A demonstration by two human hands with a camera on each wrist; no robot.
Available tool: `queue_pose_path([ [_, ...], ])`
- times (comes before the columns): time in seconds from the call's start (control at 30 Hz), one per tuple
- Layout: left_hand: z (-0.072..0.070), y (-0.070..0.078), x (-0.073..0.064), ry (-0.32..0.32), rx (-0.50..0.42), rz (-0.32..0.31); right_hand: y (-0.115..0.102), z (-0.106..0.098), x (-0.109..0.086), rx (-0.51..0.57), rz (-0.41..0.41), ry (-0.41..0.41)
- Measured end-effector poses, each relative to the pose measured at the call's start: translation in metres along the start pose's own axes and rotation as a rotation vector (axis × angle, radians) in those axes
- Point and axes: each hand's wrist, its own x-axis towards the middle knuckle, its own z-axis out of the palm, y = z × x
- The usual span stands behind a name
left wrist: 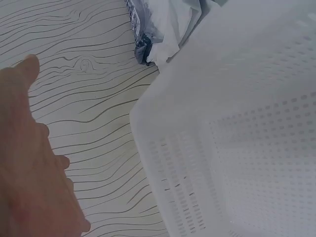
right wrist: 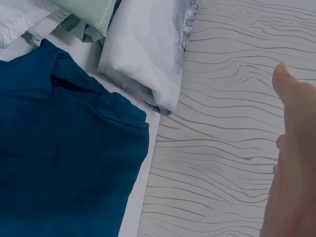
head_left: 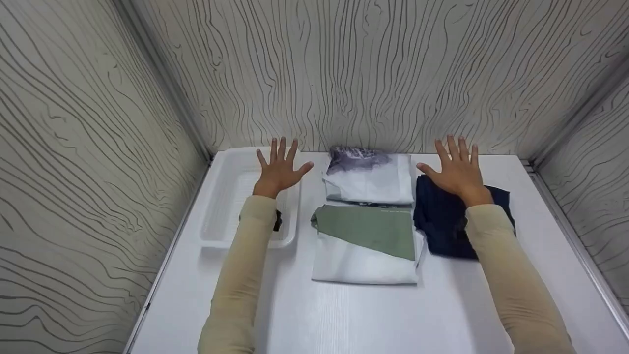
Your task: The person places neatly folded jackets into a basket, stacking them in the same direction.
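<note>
My left hand (head_left: 279,173), fingers spread, is held above the white plastic basket (head_left: 209,216), whose perforated wall (left wrist: 266,123) shows in the left wrist view. The right hand (head_left: 458,173), also with fingers spread and nothing in it, hovers over a folded navy blue garment (head_left: 440,226). Between the two hands lie a folded white garment with a purple-grey pattern (head_left: 371,179) at the back and a folded green-and-white garment (head_left: 366,231) in front of it. In the right wrist view the navy garment (right wrist: 74,148) lies beside the white one (right wrist: 143,54).
A white table (head_left: 334,314) carries everything. Wood-grain patterned panels stand behind it (head_left: 314,73) and at the left (head_left: 73,172), with another panel at the right (head_left: 604,172). Metal edging (head_left: 580,250) runs along the table's right side.
</note>
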Motion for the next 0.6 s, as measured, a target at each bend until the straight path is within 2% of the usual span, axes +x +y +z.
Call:
queue_pose_path([
  [0.23, -0.001, 0.001, -0.009, 0.018, -0.044, 0.023, -0.008, 0.002, -0.005, 0.012, -0.018, 0.017],
  [0.43, -0.001, 0.003, -0.018, 0.052, -0.108, 0.058, -0.015, 0.005, -0.011, 0.068, -0.034, 0.04],
  [0.6, -0.001, 0.003, -0.023, 0.076, -0.109, 0.083, -0.023, 0.003, -0.018, 0.11, -0.054, 0.074],
])
